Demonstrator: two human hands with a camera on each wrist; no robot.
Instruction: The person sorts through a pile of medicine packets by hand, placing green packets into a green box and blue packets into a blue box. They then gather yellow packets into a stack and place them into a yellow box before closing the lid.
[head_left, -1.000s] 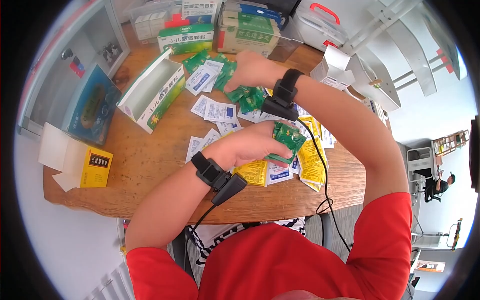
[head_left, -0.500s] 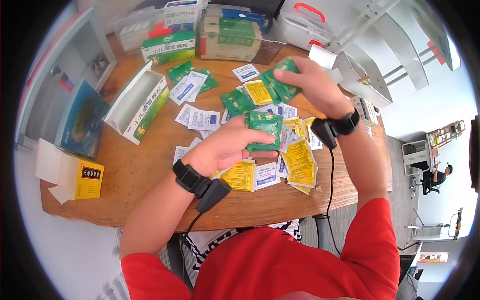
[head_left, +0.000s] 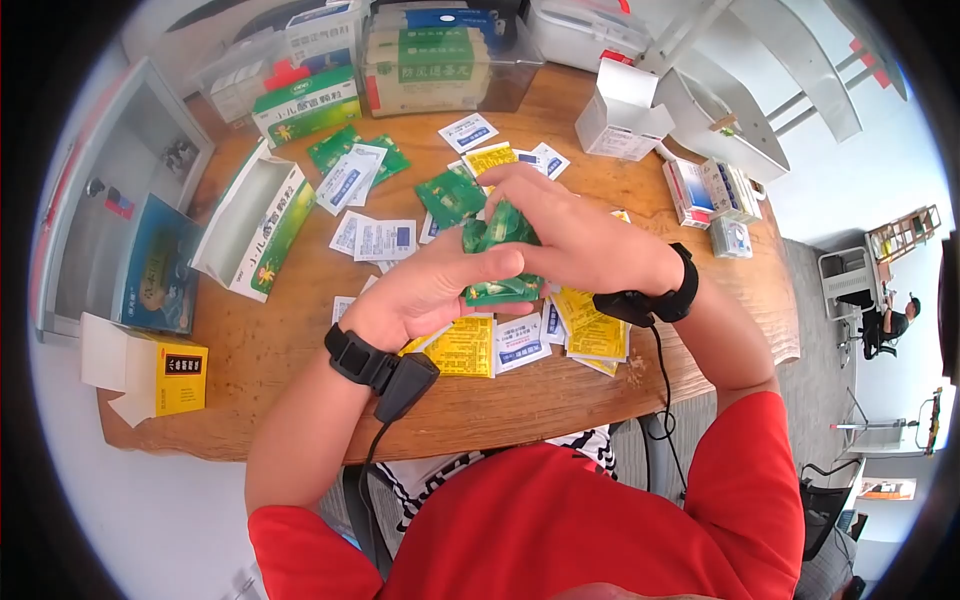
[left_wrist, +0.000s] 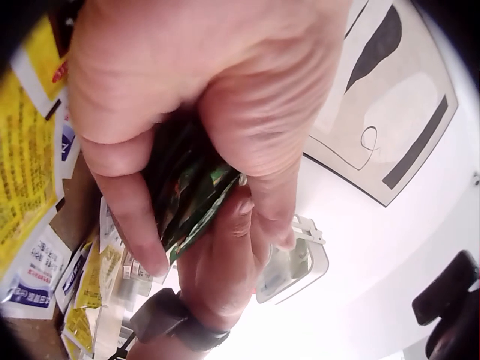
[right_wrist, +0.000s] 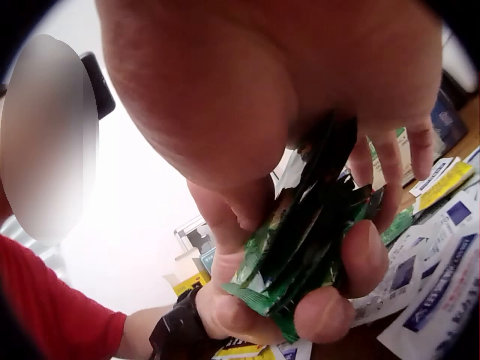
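Note:
Both hands meet over the middle of the table around a stack of green sachets. My left hand grips the stack from the left, its thumb lying across the top. From the right, my right hand holds green sachets against that stack, fingers bent over them. The right wrist view shows several green sachets bunched between the two hands. In the left wrist view their edges show between thumb and fingers. Another green sachet lies just beyond the hands.
Yellow sachets and white sachets lie around the hands. An open green-white box and a yellow box stand left. Clear bins stand behind; an open white box and small boxes are right.
My right hand first gathered green sachets from the table, lifted them to the right, then came back left to meet the left hand's stack. The view has shifted too.

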